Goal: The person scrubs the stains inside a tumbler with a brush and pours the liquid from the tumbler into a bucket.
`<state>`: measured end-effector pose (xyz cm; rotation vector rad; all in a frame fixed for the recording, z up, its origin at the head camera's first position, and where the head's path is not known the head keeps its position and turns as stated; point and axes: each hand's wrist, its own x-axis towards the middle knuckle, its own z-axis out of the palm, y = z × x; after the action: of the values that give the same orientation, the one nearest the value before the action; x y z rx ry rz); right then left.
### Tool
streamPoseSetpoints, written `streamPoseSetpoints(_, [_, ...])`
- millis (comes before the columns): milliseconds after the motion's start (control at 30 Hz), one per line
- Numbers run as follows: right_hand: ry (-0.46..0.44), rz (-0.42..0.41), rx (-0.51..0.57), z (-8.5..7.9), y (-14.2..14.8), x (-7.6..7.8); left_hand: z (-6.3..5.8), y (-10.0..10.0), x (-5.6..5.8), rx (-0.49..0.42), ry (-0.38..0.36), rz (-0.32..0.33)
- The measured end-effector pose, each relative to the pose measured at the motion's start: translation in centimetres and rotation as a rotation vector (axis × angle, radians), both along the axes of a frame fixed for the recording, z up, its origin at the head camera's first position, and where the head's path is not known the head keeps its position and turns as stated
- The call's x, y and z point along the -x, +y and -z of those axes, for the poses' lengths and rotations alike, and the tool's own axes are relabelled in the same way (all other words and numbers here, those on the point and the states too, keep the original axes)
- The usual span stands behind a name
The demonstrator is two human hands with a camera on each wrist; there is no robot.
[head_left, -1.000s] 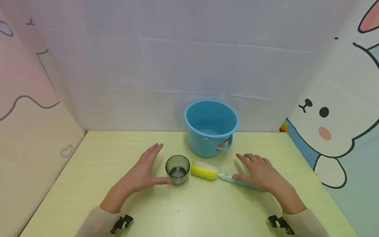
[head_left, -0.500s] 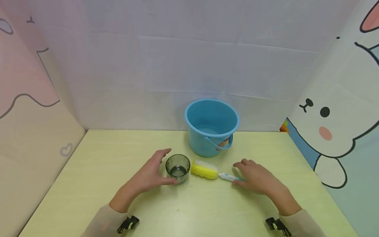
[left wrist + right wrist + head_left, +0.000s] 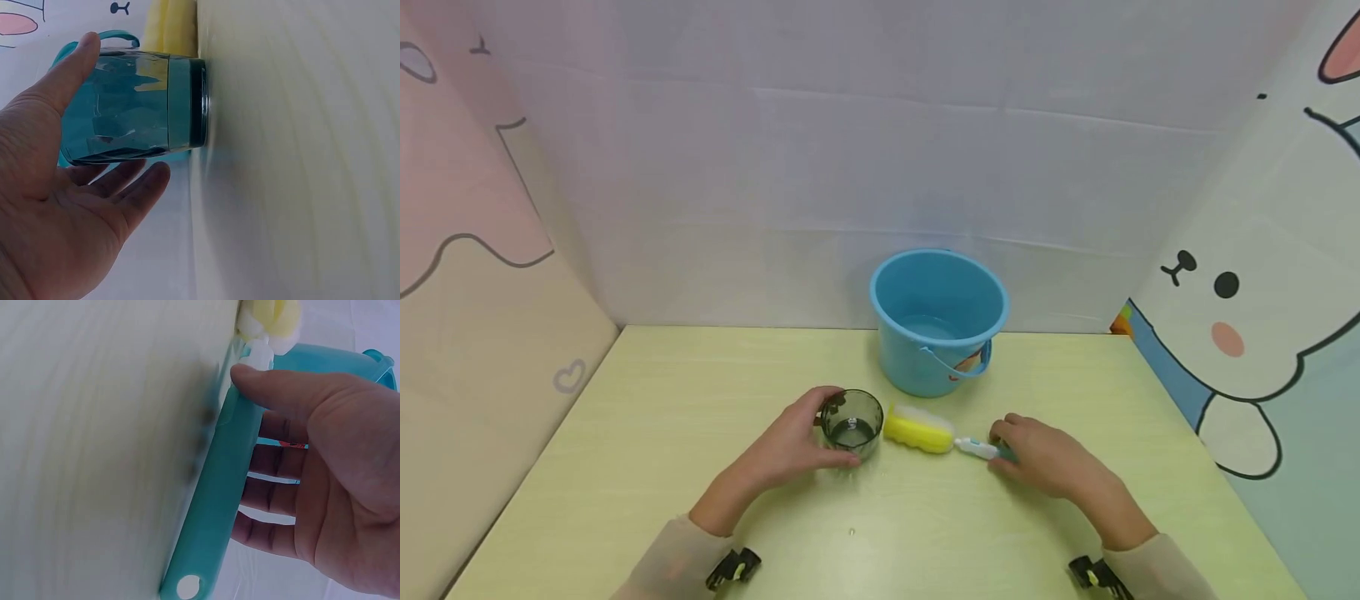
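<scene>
A dark translucent drinking glass (image 3: 852, 429) stands upright on the table. My left hand (image 3: 786, 454) holds it from the left, thumb along the near side and fingers round the far side. In the left wrist view, the glass (image 3: 128, 106) lies between thumb and fingers, its base at the tabletop. To its right lies a sponge bottle brush (image 3: 919, 431) with a yellow and white head. My right hand (image 3: 1045, 458) grips the brush's white and teal handle. In the right wrist view, the thumb presses on the teal handle (image 3: 212, 487), with the fingers behind it.
A blue bucket (image 3: 904, 358) stands behind the glass and brush, its handle hanging down at the front. The pale wood table (image 3: 700, 367) meets a white cloth backdrop (image 3: 737, 183) at the back. Printed cloths hang at both sides.
My left hand has moved right and its fingers have come round the glass. The right hand has lowered onto the brush handle and curled round it. Glass, brush and bucket keep their places.
</scene>
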<state>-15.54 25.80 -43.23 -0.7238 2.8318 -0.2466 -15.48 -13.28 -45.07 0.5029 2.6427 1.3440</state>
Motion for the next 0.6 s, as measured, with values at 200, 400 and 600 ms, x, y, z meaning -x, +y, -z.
streamPoseSetpoints(200, [-0.019, -0.025, 0.034, 0.22, -0.02, -0.14, 0.24, 0.12, 0.07, -0.033, -0.03, 0.006])
streamPoseSetpoints(400, [-0.042, -0.041, 0.079, 0.31, 0.16, -0.21, 0.47, 0.17, 0.04, -0.043, -0.051, -0.003])
streamPoseSetpoints(600, [-0.02, -0.057, 0.125, 0.28, 0.41, -0.12, 0.57, 0.17, -0.02, -0.046, -0.053, -0.005])
